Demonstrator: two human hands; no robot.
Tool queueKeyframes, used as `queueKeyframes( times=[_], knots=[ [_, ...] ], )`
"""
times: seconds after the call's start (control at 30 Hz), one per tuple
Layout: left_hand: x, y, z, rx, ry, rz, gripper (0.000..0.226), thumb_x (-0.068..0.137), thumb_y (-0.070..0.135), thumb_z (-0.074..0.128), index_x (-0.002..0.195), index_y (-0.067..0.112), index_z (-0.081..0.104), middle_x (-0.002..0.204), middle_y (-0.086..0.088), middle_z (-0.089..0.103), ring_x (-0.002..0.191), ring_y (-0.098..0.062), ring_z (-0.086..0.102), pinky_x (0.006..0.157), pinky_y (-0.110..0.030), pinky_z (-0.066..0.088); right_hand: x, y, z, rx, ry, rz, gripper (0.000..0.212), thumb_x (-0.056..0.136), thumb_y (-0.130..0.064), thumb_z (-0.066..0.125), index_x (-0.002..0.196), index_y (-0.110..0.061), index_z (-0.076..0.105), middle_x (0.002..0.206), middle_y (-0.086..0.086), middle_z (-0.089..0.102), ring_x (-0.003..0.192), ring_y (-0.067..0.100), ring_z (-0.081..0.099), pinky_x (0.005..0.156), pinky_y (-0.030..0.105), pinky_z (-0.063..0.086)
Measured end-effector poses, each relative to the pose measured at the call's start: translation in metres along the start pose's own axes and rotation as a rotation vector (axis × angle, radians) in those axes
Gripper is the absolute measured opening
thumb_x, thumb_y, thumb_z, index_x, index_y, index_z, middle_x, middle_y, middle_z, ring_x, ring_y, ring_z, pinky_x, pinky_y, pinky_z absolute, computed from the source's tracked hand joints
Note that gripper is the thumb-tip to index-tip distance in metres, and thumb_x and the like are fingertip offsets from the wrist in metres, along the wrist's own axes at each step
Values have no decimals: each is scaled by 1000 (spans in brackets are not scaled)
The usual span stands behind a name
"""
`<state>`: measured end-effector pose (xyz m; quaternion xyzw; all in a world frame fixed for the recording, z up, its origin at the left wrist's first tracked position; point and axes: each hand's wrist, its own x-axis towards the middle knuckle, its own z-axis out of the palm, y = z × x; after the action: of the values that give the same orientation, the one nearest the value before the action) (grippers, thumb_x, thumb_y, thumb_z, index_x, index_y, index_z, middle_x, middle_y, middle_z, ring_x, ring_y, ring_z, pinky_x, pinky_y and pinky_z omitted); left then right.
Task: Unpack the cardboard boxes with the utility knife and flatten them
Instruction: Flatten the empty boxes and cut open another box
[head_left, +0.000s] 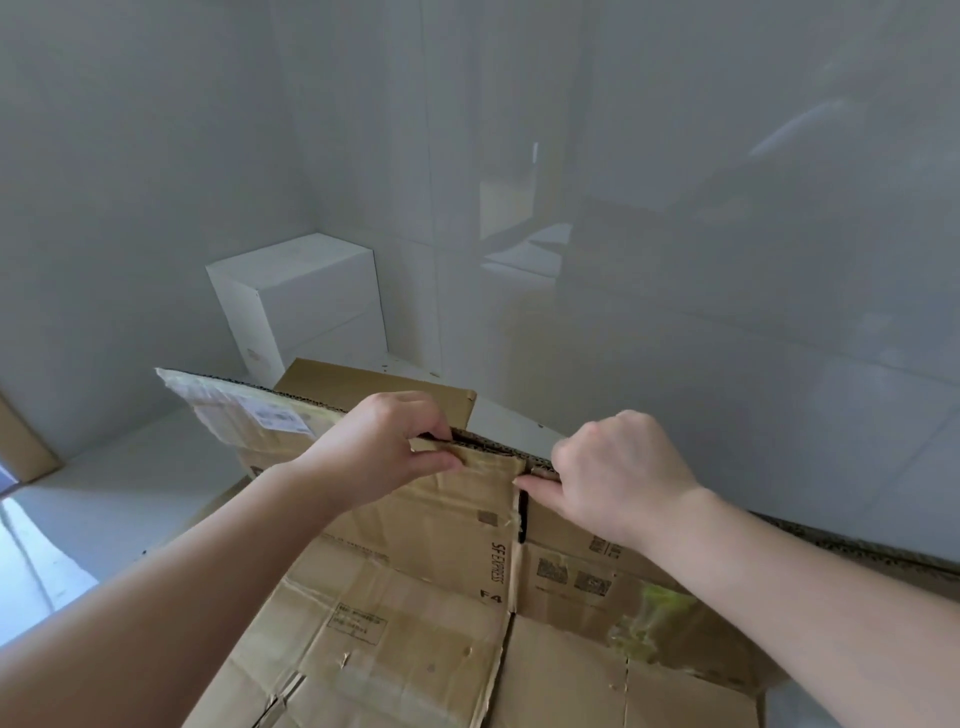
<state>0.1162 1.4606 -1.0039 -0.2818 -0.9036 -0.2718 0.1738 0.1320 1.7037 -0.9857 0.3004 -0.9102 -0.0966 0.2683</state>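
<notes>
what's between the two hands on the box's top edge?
In the head view, a short stretch of the cardboard box's top edge with a vertical seam or slit separates the left hand from the right hand. Both pinch that edge; no knife is visible.

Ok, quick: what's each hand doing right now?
Left hand: grips the cardboard box top edge.
Right hand: grips the same edge.

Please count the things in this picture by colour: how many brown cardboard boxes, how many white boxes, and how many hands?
Brown cardboard box: 1
White box: 1
Hands: 2, left hand and right hand
Total: 4
</notes>
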Motion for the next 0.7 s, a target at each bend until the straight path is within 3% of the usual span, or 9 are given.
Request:
queueKeyframes(
  times=[0.07, 0.17, 0.3, 0.4, 0.53, 0.63, 0.7],
  knots=[
    [8, 7, -3, 62, 46, 25, 25, 73, 33, 78, 78, 12, 65, 78, 15, 51, 58, -5, 53, 56, -24, 48, 8, 10, -1, -25, 44, -27, 73, 59, -57, 83, 37, -21, 23, 28, -2, 36, 24, 16, 31, 43, 17, 21],
    [36, 21, -20, 162, 154, 87, 27, 76, 32, 76, 80, 8, 63, 92, 10, 44, 52, -2, 45, 55, -25, 44, 30, 31, -19, -71, 120, -37, 66, 61, -53, 83, 31, -20, 35, 29, -1, 36, 26, 17, 32, 44, 19, 24],
    [79, 41, -57, 247, 401, 238, 27, 80, 28, 72, 80, 4, 60, 121, -4, 54, 78, -17, 58, 66, -31, 49, 63, 63, -73, -202, 279, -22, 65, 70, -54, 75, 37, -17, 32, 33, 0, 25, 34, 15, 21, 50, 22, 22],
    [97, 54, -80, 249, 500, 316, 27, 85, 29, 66, 81, 3, 61, 103, -7, 69, 89, -27, 58, 74, -35, 50, 75, 73, -104, -254, 348, 19, 66, 70, -60, 69, 37, -15, 35, 34, 0, 26, 35, 14, 21, 52, 22, 18],
    [82, 57, -85, 172, 457, 237, 22, 76, 28, 77, 81, 11, 62, 88, 0, 70, 85, -17, 57, 74, -34, 50, 68, 67, -103, -216, 320, -30, 61, 67, -56, 74, 37, -15, 41, 32, 5, 40, 32, 17, 27, 52, 22, 23],
    [55, 52, -72, 163, 365, 129, 43, 66, 25, 86, 81, 19, 46, 83, 10, 65, 78, -13, 59, 69, -30, 47, 55, 50, -79, -177, 253, -101, 55, 63, -51, 81, 37, -12, 51, 34, 8, 47, 31, 20, 47, 50, 25, 33],
    [42, 41, -59, 273, 297, 153, 50, 61, 32, 86, 91, 15, 50, 85, 11, 57, 84, -17, 58, 76, -29, 41, 46, 38, -65, -141, 201, -138, 56, 60, -50, 83, 36, -13, 50, 33, 7, 47, 30, 18, 47, 49, 25, 34]
  ],
)
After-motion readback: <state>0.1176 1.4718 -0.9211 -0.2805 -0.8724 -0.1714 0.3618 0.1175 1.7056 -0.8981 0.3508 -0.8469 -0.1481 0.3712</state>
